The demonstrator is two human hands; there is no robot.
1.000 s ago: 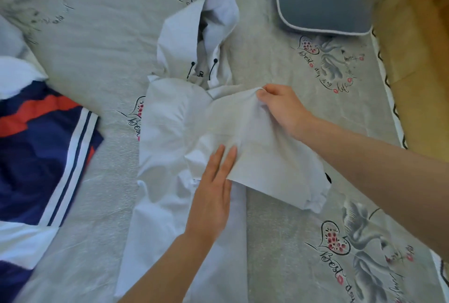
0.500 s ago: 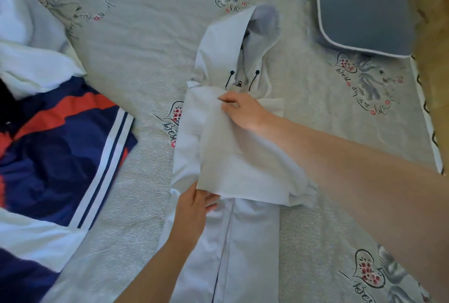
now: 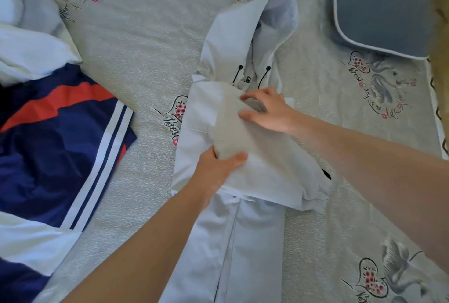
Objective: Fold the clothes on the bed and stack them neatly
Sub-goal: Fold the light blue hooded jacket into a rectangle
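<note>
While pinching the sleeve (image 3: 245, 137) with both hands, left hand (image 3: 218, 169) low, right hand (image 3: 267, 111) near the hood (image 3: 243, 33): long way runs across the jacket (image 3: 233, 242).

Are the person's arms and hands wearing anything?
No. Both forearms are bare, with no sleeve in view. The left hand and right hand wear no gloves, and no rings, watch or bracelet show. The fingernails look short and unpainted.

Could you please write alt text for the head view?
Two hands fold a pale hooded jacket on a patterned bed: the left hand grips the folded sleeve's edge, the right hand pinches it near the collar. A navy garment lies left.
</note>
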